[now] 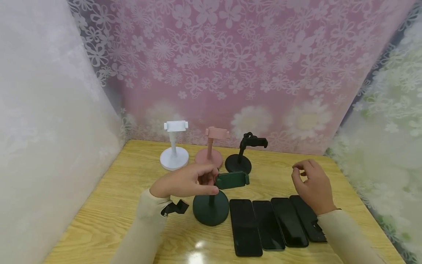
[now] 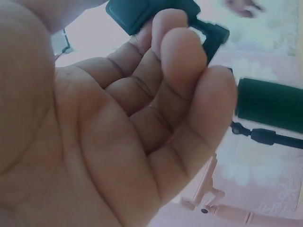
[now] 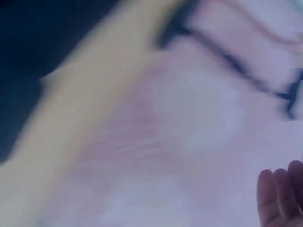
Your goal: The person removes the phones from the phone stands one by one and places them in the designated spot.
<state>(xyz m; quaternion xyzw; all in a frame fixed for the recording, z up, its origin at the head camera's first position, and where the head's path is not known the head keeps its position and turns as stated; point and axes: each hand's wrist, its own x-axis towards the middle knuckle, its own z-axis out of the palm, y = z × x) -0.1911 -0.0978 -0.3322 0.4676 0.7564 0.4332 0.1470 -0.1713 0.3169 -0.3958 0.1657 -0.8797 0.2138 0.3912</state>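
In the head view a dark green phone stand [image 1: 211, 208] stands at the middle of the table. My left hand [image 1: 188, 180] is at the left end of its phone clamp [image 1: 232, 180], thumb below and index finger above, and appears to grip it. The left wrist view shows curled fingers [image 2: 182, 99] overlapping a green part [image 2: 135, 14]; the exact contact is hidden. Over the right end of a row of black phones [image 1: 245, 227] hovers my right hand [image 1: 313, 187], thumb and index finger close together with nothing between. Its other fingers [image 3: 279, 196] look loosely straight in the blurred right wrist view.
Behind the green stand, a white phone stand [image 1: 174, 157], a pink one [image 1: 209, 156] and a black one [image 1: 238, 164] form a row. The wooden table [image 1: 99, 205] ends at a flowered pink curtain [image 1: 211, 73], with pale curtains on both sides.
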